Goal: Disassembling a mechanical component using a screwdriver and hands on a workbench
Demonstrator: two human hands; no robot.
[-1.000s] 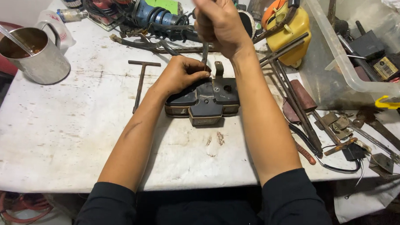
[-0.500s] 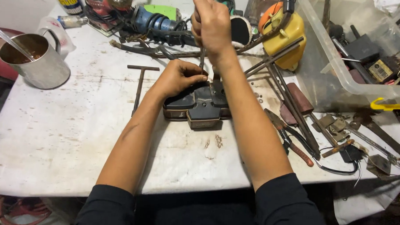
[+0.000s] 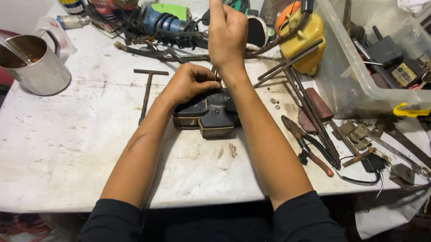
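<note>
A dark grey and black power-tool body [image 3: 211,113] lies on the stained white table [image 3: 57,149]. My right hand [image 3: 228,35] is raised above it, closed around the top of a thin screwdriver. The handle is hidden in the fist. The metal shaft [image 3: 216,75] runs straight down to the tool body. My left hand [image 3: 190,82] rests on the tool body's upper left and pinches the shaft near its lower end. My right forearm covers the tool body's right side.
A metal cup [image 3: 31,64] with a stick stands far left, and a T-handle wrench [image 3: 147,92] lies left of my hands. Pliers [image 3: 305,143], metal rods, a yellow can [image 3: 302,35] and a clear bin [image 3: 370,78] of parts crowd the right. A grinder [image 3: 166,21] lies behind.
My left hand has slid from the tool body's top up to the shaft and now pinches it. My right hand stays on the screwdriver, a little lower and turned.
</note>
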